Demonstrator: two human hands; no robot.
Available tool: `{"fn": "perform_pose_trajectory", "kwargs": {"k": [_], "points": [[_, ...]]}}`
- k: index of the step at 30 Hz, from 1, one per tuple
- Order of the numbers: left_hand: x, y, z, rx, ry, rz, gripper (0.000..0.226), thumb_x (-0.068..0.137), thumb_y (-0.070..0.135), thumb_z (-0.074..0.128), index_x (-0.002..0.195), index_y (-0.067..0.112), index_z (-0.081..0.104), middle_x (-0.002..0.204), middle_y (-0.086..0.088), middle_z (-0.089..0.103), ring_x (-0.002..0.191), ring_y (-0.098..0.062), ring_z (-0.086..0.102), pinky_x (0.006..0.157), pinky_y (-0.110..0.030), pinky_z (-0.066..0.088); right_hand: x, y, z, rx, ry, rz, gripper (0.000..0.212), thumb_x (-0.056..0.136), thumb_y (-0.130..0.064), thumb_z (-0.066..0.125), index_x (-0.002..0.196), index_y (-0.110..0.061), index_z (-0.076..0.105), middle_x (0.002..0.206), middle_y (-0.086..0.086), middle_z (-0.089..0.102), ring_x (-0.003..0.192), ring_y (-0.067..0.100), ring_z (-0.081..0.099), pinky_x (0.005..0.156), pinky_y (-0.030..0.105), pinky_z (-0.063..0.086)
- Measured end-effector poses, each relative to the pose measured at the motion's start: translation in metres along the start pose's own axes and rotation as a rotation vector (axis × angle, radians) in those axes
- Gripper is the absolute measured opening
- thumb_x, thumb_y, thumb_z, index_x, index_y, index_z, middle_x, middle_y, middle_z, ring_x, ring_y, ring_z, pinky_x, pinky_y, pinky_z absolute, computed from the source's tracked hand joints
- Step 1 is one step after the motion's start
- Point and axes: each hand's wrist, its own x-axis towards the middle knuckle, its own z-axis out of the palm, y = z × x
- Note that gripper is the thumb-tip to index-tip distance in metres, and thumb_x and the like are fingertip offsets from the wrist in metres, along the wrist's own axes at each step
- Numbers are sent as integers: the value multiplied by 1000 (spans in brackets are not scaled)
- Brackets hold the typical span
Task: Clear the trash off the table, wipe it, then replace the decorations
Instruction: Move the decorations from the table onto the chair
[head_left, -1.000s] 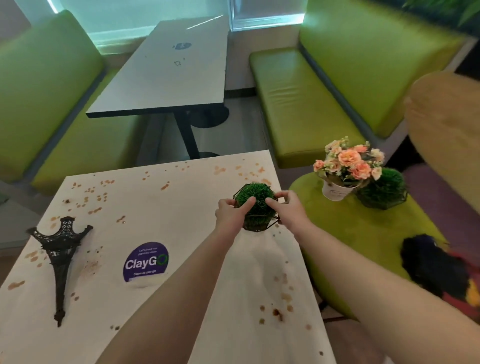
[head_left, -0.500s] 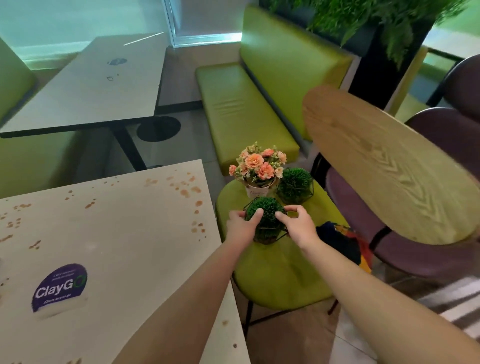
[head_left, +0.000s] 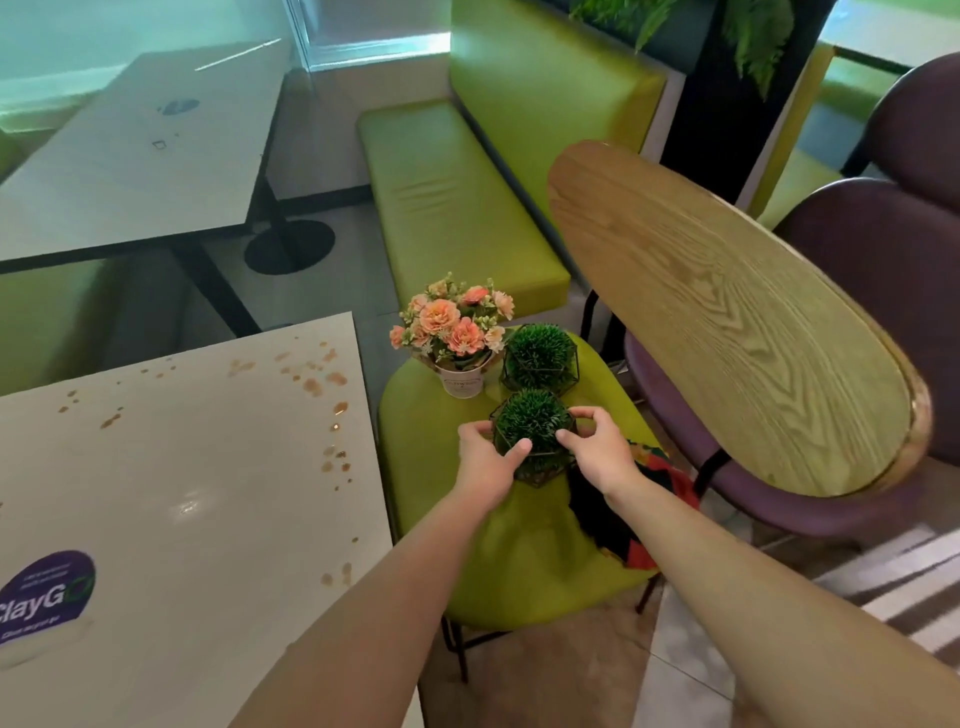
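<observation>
Green ball plant (head_left: 531, 427): base hidden between gripping hands (head_left: 540, 457).

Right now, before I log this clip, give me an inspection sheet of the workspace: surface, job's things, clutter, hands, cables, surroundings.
Surface: white table spattered with brown stains, mostly along its far and right edges; a purple ClayGo sticker near its left front.
Job's things: near green ball plant in a wire frame over the green chair seat; flower pot and far green ball plant standing on that seat.
Clutter: dark and red cloth lying on the seat's right side.
Hands: left hand and right hand grip the near green ball plant from either side.
Cables: nothing seen.
Surroundings: wooden chair back, purple chair, green bench, second table.
</observation>
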Motion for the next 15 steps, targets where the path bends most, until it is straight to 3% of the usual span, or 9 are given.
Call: {"fn": "perform_pose_trajectory", "kwargs": {"k": [2, 7, 15], "points": [[1, 1, 5, 0, 5, 25, 69, 86, 30, 74, 137, 16, 29, 134, -13, 47, 114, -26, 57, 98, -42, 51, 6, 2, -5, 5, -14, -5, 35, 94, -22, 65, 127, -20, 54, 130, 7, 54, 120, 25, 52, 92, 35, 43], [8, 2, 10, 59, 25, 71, 67, 85, 36, 73, 139, 22, 36, 134, -8, 45, 118, -23, 53, 100, -46, 49, 17, 4, -10, 16, -42, -36, 35, 93, -18, 66, 127, -16, 55, 116, 3, 54, 116, 25, 55, 84, 29, 40], [5, -2, 11, 105, 17, 67, 71, 84, 45, 71, 141, 25, 33, 136, -8, 47, 115, -22, 56, 98, -46, 51, 20, 8, -6, -60, -28, -35, 36, 94, -24, 65, 128, -22, 54, 126, 7, 54, 115, 25, 55, 84, 29, 41]]}}
